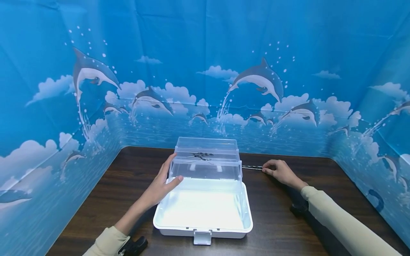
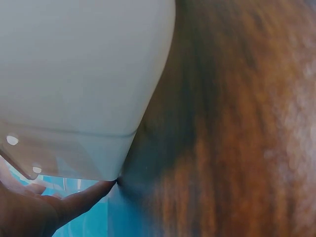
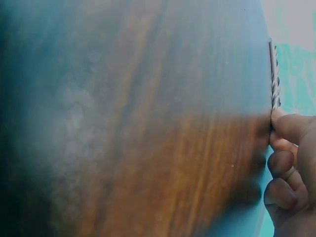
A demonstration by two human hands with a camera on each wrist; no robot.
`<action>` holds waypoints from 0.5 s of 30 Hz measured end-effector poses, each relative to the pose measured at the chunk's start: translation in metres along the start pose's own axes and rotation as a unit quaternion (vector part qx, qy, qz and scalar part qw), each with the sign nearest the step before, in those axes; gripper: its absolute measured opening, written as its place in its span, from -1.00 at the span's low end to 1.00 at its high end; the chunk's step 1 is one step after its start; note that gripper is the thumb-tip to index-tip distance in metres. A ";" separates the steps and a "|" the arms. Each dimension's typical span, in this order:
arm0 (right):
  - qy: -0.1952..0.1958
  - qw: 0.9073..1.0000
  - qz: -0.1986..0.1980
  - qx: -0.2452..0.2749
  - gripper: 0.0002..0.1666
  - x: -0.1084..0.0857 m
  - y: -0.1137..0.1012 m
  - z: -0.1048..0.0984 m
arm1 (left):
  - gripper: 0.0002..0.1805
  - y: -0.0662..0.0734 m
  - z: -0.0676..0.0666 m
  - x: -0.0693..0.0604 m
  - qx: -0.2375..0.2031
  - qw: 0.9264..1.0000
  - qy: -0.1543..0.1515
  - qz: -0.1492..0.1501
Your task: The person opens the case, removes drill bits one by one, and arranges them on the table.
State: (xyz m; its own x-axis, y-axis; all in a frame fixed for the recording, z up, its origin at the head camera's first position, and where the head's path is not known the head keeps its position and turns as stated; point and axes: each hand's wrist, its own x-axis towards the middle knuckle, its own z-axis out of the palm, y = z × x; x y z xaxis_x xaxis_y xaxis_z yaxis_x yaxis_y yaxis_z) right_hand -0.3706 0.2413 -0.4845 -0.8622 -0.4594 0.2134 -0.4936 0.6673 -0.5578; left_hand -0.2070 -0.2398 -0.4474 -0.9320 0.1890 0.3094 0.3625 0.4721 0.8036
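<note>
A white plastic box (image 1: 205,209) stands on the table with its clear tiered trays (image 1: 208,170) raised at the back. Several dark drill bits (image 1: 201,155) lie in an upper tray. My left hand (image 1: 163,183) rests on the left side of the box, thumb and fingers spread along the trays. To the right of the box, my right hand (image 1: 281,172) pinches a long drill bit (image 1: 252,167) by its right end, close to the tabletop. In the right wrist view the twisted bit (image 3: 275,79) extends beyond the thumb and the curled fingers.
The dark wooden table (image 1: 272,220) runs up to a blue dolphin-print curtain (image 1: 205,71) at the back and sides. A white latch (image 1: 202,237) hangs off the front of the box. Black straps sit at both wrists.
</note>
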 end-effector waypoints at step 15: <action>-0.035 0.997 0.015 0.060 -0.63 0.005 -0.033 -0.039 | -0.08 -0.002 0.000 0.001 0.010 1.000 0.004 -0.006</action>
State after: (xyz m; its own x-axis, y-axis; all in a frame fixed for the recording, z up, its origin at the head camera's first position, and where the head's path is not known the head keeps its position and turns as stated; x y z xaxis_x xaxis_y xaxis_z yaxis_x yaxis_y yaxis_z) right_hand -0.3634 0.2401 -0.4337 -0.8642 -0.4826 0.1421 -0.4474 0.6081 -0.6558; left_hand -0.2084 -0.2406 -0.4491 -0.9360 0.1766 0.3046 0.3520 0.4915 0.7966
